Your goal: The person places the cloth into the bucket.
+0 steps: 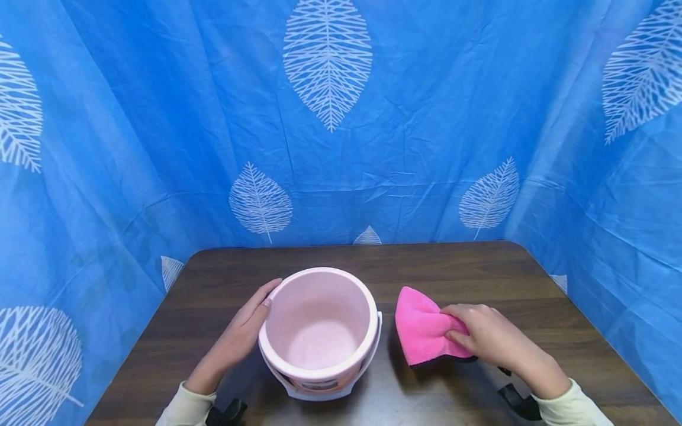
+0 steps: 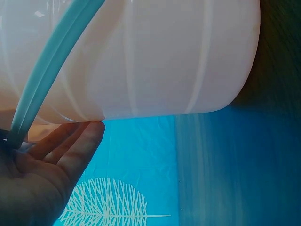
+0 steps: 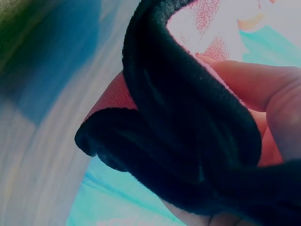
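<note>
Round pale-pink plastic bucket point(image 1: 319, 331): upright on brown wooden tabletop point(image 1: 453, 266);
Left hand point(image 1: 241, 332): straight-fingered against bucket's left, presumably steadying;
Right hand point(image 1: 492, 334): pinching plush pink cloth point(image 1: 421, 326) right of bucket, bunched likely for grip

The left wrist view cuts off the bucket point(image 2: 164, 56); its label point(image 1: 319, 385) is illegibly small.

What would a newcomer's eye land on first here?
Probably the bright pink cloth, gripped in the right hand over the brown table. Next, the pale pink bucket to its left, the left hand against its side. Behind them hangs a blue curtain with white leaf prints.
</note>
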### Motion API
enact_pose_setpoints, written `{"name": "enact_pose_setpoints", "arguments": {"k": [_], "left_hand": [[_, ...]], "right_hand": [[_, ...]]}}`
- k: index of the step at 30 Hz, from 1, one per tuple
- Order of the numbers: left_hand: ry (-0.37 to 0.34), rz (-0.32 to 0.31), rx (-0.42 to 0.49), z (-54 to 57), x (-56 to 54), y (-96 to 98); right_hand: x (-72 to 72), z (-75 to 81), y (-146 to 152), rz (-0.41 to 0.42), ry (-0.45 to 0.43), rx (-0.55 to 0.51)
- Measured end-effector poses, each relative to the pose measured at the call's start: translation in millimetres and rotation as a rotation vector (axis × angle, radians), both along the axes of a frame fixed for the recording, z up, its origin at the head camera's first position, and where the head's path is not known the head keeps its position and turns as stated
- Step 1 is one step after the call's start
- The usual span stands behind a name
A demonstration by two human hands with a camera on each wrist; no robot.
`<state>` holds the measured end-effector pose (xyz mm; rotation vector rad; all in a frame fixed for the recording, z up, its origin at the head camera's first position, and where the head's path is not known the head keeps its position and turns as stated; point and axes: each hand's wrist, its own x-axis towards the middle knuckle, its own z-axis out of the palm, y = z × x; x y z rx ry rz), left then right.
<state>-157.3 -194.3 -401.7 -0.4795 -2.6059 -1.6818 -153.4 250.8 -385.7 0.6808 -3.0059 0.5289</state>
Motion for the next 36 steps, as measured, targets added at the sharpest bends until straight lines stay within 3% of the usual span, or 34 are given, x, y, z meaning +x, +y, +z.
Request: {"name": "enact_pose_setpoints", "arguments": {"k": [5, 13, 36], "left_hand": [[0.008, -0.003, 0.006, 2.5, 1.3, 1.2], [0.014, -0.011, 0.016, 4.0, 2.2, 1.1], [0.010, -0.004, 0.014, 2.9, 1.5, 2.0]], "right_hand": [[-0.4, 2.5, 1, 0.012, 0.027, 0.001], [0.7, 9.2, 1, 0.067, 0.140, 0.016], [2.7, 31.0, -2, 0.088, 0.227, 0.022]]}}
